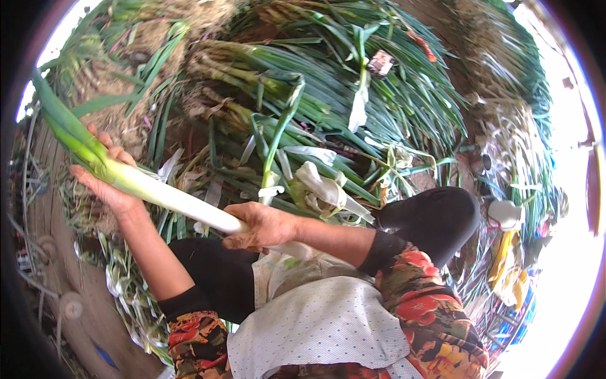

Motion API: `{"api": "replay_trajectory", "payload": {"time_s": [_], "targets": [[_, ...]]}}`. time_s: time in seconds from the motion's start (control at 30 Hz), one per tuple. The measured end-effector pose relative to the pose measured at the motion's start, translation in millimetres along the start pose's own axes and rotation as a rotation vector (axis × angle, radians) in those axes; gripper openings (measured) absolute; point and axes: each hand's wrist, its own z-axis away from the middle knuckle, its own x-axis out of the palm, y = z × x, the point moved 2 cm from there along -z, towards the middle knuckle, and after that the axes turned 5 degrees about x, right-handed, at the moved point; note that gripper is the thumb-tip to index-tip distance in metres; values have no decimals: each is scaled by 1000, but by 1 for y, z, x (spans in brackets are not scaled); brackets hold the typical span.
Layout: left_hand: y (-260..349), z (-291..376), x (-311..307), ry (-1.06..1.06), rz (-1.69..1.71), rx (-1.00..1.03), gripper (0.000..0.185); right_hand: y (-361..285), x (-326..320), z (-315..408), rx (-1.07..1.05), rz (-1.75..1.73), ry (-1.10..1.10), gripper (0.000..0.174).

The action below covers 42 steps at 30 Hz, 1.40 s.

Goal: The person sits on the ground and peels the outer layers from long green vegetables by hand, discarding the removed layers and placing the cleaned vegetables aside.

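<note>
A long leek-like green onion (175, 198) lies slantwise across my lap, its white stalk towards me and its green leaves at the upper left. My left hand (109, 173) supports it where white turns to green, with the stalk between thumb and fingers. My right hand (260, 226) is wrapped around the lower white stalk, and the stalk's end shows past it. Beyond my hands lie peeled whitish outer leaves (322, 187) and a large pile of unpeeled green onions (331, 99) with roots pointing left.
More onions with white stalks (516, 128) are stacked at the right. Stripped leaves (137, 303) litter the ground at the lower left. Yellow plastic (509, 275) and a white round object (504, 214) lie beside my right knee (431, 222). Cords hang at the far left.
</note>
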Motion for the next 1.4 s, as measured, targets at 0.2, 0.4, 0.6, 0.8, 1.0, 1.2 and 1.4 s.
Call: {"api": "replay_trajectory", "payload": {"time_s": [0.2,0.4,0.6,0.8,1.0,1.2,1.4], "targets": [[-57,-11,26,88,-497,-360,88,-6,-43,51,-416,141,714,27],[-59,-5,-6,52,-425,-439,57,-74,-113,195,-545,-198,1165,15],[-74,-5,11,112,-520,-501,53,-137,-322,474,-308,227,2276,63],[-88,4,32,73,-620,-547,52,-30,-391,466,-447,312,2095,32],[-100,12,27,53,-691,-702,56,52,-310,173,283,203,883,26],[-77,5,64,204,-762,-523,48,65,-219,9,296,687,408,38],[-30,19,43,413,-776,-346,39,103,-181,-132,81,679,553,26]]}}
